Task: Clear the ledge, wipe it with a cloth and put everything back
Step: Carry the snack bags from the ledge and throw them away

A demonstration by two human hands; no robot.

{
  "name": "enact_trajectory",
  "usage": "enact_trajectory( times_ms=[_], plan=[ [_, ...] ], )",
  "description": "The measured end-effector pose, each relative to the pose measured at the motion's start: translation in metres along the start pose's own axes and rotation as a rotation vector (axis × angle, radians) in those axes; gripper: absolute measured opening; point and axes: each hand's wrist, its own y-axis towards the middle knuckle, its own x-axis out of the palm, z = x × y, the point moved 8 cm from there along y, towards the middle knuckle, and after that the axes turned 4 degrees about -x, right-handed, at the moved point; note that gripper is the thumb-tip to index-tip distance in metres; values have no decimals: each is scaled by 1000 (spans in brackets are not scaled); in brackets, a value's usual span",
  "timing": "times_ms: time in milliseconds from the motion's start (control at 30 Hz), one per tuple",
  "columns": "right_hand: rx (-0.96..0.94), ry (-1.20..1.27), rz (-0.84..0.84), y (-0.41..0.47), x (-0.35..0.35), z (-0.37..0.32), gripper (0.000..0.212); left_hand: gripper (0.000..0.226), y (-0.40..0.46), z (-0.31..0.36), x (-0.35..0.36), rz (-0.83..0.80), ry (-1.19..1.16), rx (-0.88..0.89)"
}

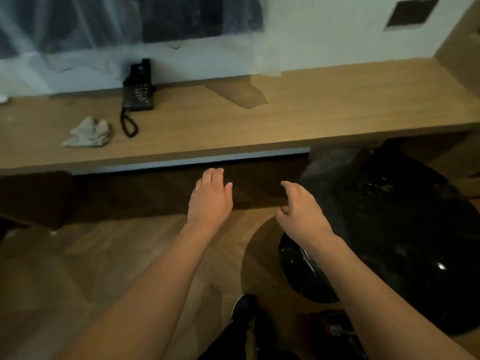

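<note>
While both my hands hang below the front edge of the ledge (259,126), neither grip holds anything: the left hand (210,197) has loose, straight fingers, and the right hand (302,207) is relaxed and slightly curled. Up and to the left lies the black telephone (139,92), its long axis running away from me, cord trailing toward the edge. Just left of the cord is the crumpled cloth (88,132). My left hand is nearer both. The ledge's right half offers open room.
</note>
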Motion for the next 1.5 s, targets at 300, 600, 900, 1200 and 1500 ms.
enact_trajectory(
  times_ms=[300,600,900,1200,1500],
  plan=[
    [-381,-108,-214,0,94,-166,71,47,-87,-170,-95,232,-12,-437],
    [-803,-190,-476,-68,222,-353,63,44,-229,-337,-175,480,-79,-791],
    [-1067,-215,-537,-158,337,-510,62,43,-354,-480,-249,627,-46,-983],
    [-1111,-206,-646,-172,434,-625,62,38,-369,-602,-298,658,-11,-1064],
    [-1203,-185,-693,-153,543,-797,62,43,-355,-770,-377,685,31,-1181]
  ],
)
